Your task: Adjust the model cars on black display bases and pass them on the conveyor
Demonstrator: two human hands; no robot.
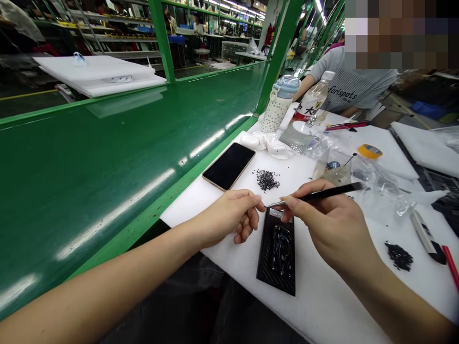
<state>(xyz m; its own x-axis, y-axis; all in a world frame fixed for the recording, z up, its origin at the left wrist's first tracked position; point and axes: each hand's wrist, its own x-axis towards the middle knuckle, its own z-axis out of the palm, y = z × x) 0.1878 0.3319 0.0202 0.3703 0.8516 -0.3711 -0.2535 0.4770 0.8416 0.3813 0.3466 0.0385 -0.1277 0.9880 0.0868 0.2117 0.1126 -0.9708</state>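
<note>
My left hand point(238, 212) is closed, thumb and forefinger pinched together. Anything between those fingertips is too small to make out. In my right hand point(328, 217) is a slim black-handled tool point(319, 192) with a silvery, narrow front end, its tip meeting the left fingertips. I cannot tell its exact kind. Below the hands lies a black textured tray point(264, 267), bearing a glossy black frame-like part point(282, 251). Beyond them, a pile of tiny black pieces point(267, 180) rests on the white work surface point(322, 296).
A phone point(229, 166) lies left of the pile. Behind stand a dotted tumbler point(276, 112) and a drink bottle point(311, 102). To the right are yellow tape point(370, 151), a second black pile point(399, 256) and a cutter point(426, 236). A green conveyor point(125, 143) runs along the left; a co-worker point(344, 81) sits opposite.
</note>
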